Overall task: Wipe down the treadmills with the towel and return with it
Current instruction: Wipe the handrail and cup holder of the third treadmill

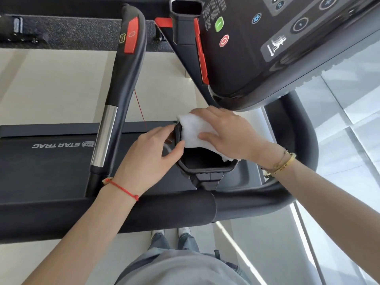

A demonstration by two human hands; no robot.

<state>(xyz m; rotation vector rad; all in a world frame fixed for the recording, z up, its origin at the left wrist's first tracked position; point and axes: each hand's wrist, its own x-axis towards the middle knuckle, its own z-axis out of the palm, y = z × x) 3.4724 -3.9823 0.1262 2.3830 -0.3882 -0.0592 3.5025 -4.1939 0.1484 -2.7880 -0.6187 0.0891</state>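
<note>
The soft white towel lay over the far rim of a black cup holder on the treadmill, with the right hand pressed flat on it, fingers spread wide. The left hand pinched the holder's left rim between thumb and bent fingers, just beside the towel. The holder was a hard, boxy cup with cut corners and an open, dark middle; a smooth rail, part shiny metal, stood well apart on the left, and the screen hung close above the right hand.
</note>
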